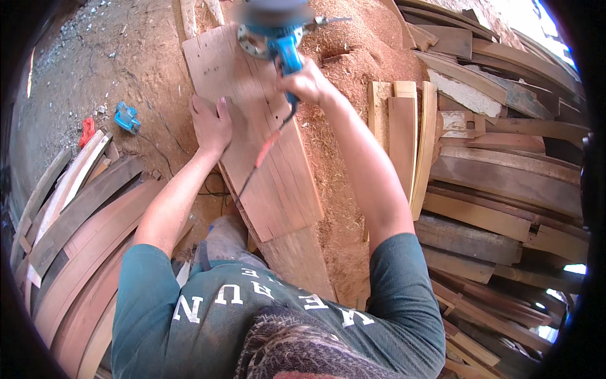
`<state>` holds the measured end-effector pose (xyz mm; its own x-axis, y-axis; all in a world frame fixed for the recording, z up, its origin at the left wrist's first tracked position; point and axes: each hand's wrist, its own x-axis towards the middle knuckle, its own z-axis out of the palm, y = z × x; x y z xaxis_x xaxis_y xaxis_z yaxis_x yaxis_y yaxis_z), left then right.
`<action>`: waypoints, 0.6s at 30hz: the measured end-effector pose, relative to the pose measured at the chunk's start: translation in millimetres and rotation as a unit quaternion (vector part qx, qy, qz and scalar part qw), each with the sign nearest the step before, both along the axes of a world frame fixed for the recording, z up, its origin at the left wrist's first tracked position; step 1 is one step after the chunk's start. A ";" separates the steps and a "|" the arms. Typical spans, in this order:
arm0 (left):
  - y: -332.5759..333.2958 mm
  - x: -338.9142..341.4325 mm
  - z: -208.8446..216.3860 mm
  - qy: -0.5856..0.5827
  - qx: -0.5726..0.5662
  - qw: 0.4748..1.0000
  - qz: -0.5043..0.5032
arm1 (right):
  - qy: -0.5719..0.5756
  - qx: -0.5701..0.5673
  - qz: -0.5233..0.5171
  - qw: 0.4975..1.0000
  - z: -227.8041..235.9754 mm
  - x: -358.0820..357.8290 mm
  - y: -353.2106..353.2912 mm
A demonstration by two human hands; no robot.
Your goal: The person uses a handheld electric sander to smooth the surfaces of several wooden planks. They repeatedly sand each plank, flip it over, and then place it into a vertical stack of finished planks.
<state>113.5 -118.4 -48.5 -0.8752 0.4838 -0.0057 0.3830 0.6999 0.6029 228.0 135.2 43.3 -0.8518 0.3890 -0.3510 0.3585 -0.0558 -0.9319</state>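
My right hand [305, 82] is wrapped round the blue handle of a corded angle grinder [285, 49]. The tool is lifted at the far end of a wide wooden panel [265, 164], and its dark round disc [273, 11] is blurred. A cord [268, 148] with an orange-red stretch trails back from the handle across the panel. My left hand [211, 123] lies flat on the panel's left edge, fingers apart, holding nothing. Dark lines and small holes mark the panel, which rests on another board [300, 256].
Sawdust [344, 151] covers the ground. Upright planks [402, 132] stand on the right beside a big stack of boards [499, 170]. More curved boards [95, 234] lie at left. A blue power tool [127, 118] and a red object [87, 132] sit on the left ground near a loose cable [154, 148].
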 end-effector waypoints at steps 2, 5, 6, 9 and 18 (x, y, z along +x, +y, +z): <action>3.2 1.2 4.9 -0.013 -0.001 1.000 -0.008 | 0.021 0.022 -0.008 1.000 -2.3 -31.4 18.2; 3.7 3.0 7.7 -0.015 -0.002 1.000 -0.006 | 0.041 0.059 -0.010 0.997 -2.3 -60.9 35.3; 4.2 4.6 11.7 -0.032 0.005 0.999 -0.007 | 0.044 0.030 -0.022 0.998 -3.3 -63.6 34.3; 3.2 3.0 16.6 -0.052 0.009 0.999 -0.003 | 0.043 0.013 -0.029 0.999 2.5 -50.1 21.9; 3.2 1.3 -3.3 0.144 -0.085 0.985 0.045 | -0.039 -0.063 -0.071 0.995 28.8 196.3 -133.7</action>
<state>114.8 -115.2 -51.8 -0.8918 0.4175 0.1742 0.4524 0.8207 0.3489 424.3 1.6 72.1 -0.7594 0.4534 -0.4667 0.4091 -0.2251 -0.8843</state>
